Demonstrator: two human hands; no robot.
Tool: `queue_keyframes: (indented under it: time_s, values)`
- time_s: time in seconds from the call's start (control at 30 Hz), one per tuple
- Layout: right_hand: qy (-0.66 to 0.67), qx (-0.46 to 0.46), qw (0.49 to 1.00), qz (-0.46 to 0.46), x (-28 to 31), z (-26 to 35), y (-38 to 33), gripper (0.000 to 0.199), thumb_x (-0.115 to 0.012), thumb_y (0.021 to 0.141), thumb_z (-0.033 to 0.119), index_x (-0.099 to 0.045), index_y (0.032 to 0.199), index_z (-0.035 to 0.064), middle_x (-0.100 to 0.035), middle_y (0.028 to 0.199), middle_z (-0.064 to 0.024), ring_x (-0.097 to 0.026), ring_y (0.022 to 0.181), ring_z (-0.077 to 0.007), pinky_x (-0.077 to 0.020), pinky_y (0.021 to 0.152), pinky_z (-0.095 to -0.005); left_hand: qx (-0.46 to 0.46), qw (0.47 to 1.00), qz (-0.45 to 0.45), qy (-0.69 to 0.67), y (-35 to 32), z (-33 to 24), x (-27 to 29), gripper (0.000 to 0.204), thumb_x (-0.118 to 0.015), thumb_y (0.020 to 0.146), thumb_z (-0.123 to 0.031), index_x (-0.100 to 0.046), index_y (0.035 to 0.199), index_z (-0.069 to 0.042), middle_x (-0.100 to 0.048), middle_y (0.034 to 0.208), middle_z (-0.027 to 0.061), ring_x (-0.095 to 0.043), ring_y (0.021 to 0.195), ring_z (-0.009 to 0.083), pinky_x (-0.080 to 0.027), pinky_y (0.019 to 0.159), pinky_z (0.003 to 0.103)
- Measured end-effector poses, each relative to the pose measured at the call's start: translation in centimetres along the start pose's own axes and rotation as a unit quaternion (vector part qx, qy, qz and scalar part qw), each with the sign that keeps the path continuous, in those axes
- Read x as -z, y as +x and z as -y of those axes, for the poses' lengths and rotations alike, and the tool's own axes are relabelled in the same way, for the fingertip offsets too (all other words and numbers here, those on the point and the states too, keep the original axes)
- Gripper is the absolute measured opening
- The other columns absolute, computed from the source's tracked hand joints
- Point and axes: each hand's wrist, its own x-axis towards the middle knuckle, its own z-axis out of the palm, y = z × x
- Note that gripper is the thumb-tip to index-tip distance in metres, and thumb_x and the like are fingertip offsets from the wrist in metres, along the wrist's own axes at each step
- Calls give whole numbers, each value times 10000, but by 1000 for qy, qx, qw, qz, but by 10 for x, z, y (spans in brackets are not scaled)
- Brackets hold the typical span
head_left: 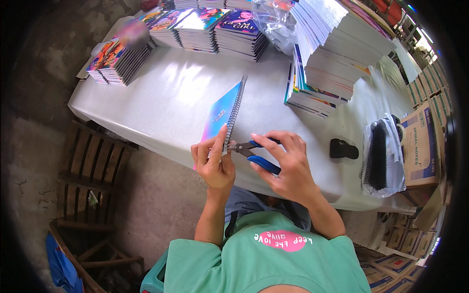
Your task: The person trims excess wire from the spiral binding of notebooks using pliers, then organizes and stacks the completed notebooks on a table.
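Observation:
My left hand [214, 161] pinches the near corner of a spiral-bound notebook [223, 113] with a blue and pink cover, which lies half over the front edge of the white table [166, 97]. My right hand [286, 163] grips blue-handled pliers [255, 154]. The pliers' metal jaws touch the near end of the black wire spiral, right beside my left thumb.
Stacks of colourful notebooks [119, 61] line the table's far edge. A tall tilted pile of notebooks [327, 58] stands at right. A bag of black spiral coils [382, 156], a small black object [343, 149] and a cardboard box [421, 144] sit at right. A wooden pallet [90, 171] lies left.

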Motion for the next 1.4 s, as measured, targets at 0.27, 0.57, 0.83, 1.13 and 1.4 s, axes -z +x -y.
queue_keyframes:
  time_s: [0.27, 0.57, 0.83, 1.13, 1.4]
  values:
    - [475, -302, 759, 327, 11, -6, 3, 423, -625, 870, 273, -532, 1215, 48, -616, 894, -62, -595, 820, -170, -467, 717, -288, -27, 996, -49, -71, -6, 4, -7, 434, -555, 698, 94, -651, 1106, -19, -589, 858, 51, -514, 795, 167, -450, 735, 272]
    - [-138, -239, 955, 110, -12, -73, -56, 529, -603, 835, 403, -478, 1304, 191, -437, 1233, -138, -402, 1198, -285, -244, 963, -591, 389, 789, -159, -449, 22, 42, -2, 505, -520, 889, 53, -336, 1335, -98, -455, 1036, 77, -542, 930, 162, -487, 819, 297]
    - [-275, -132, 949, -78, 13, -94, -61, 610, -558, 835, 511, -459, 1341, 184, -322, 1419, -139, -307, 1304, -280, -188, 1007, -612, 418, 808, -174, -378, -14, 104, -22, 475, -445, 874, 117, -357, 1303, -69, -488, 1037, 93, -550, 917, 181, -491, 833, 317]
    - [221, -330, 881, -255, 262, -164, 99, 643, -704, 720, 549, -596, 1185, 118, -552, 1067, -57, -526, 910, -142, -394, 754, -268, 417, 837, -209, -285, 6, 116, -35, 457, -441, 863, 124, -403, 1280, -59, -462, 1114, 131, -542, 950, 210, -476, 870, 327]
    - [76, -400, 913, -13, 280, -174, 139, 467, -711, 732, 533, -673, 997, 151, -639, 907, -9, -607, 738, -132, -502, 739, -334, 130, 979, -78, 137, 36, 45, -47, 692, -669, 801, -75, -288, 1377, -35, -291, 1353, 226, -326, 1239, 382, -314, 1025, 417]
